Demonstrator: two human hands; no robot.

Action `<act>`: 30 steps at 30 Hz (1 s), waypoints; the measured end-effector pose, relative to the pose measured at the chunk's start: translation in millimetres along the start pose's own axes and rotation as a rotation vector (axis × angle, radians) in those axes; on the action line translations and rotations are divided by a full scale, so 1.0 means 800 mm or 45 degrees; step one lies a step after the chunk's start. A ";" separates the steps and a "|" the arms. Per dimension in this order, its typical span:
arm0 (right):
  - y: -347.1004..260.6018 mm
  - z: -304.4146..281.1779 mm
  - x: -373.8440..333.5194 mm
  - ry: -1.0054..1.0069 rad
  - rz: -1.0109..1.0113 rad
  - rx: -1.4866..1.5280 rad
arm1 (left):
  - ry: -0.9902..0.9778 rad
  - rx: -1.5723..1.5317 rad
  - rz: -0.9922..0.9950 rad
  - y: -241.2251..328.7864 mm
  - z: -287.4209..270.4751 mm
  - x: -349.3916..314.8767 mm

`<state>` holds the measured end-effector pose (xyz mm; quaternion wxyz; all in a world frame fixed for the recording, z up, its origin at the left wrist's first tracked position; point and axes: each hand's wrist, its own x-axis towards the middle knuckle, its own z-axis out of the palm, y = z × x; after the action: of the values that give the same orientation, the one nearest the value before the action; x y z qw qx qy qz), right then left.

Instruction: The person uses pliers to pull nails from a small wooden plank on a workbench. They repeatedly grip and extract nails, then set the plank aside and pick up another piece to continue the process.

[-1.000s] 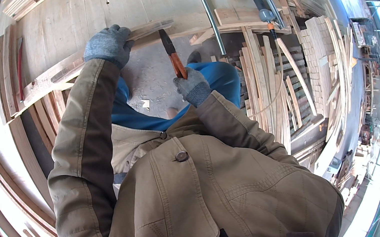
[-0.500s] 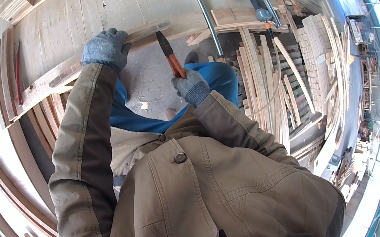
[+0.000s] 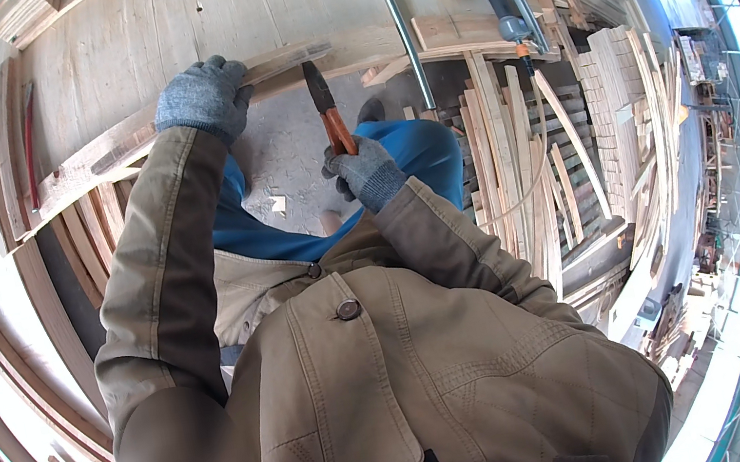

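My left hand (image 3: 204, 102), in a grey-blue knitted glove, is closed round a narrow wooden strip (image 3: 286, 61) lying along the near edge of the wooden workbench (image 3: 243, 16). The strip's right end sticks out beyond my fingers, and its other end shows left of my wrist. In my right hand (image 3: 367, 174), gloved the same way, is a pair of pliers (image 3: 332, 119) with orange handles and dark jaws. Their jaws point away from me, with the tip beside the bench edge near the strip's right end. I cannot tell whether the jaws touch wood.
A metal-handled hammer (image 3: 396, 14) lies across the bench edge to the right. Beyond it rests a power tool (image 3: 498, 1) with a hose fitting. Stacked wooden strips (image 3: 502, 138) fill the right side. A thin red bar (image 3: 31, 147) lies at the left.
My right hand has shifted slightly left on the pliers, and its thumb side now shows more. The left hand stays on the strip, almost unmoved.
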<state>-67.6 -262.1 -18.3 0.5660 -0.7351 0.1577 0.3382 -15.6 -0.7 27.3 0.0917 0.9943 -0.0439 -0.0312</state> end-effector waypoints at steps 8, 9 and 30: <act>0.020 0.001 0.021 0.020 -0.065 -0.042 | 0.042 -0.009 -0.008 0.001 0.003 -0.001; 0.025 0.002 0.024 0.031 -0.100 -0.076 | 0.036 0.001 -0.016 0.001 0.003 0.000; 0.045 -0.037 0.046 -0.085 -0.303 -0.325 | -0.086 0.094 -0.017 0.006 -0.001 0.004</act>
<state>-54.1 -295.8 -65.4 0.5090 -0.8029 0.0066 0.3102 -13.0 -5.7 28.9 0.0531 0.9957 -0.0414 -0.0639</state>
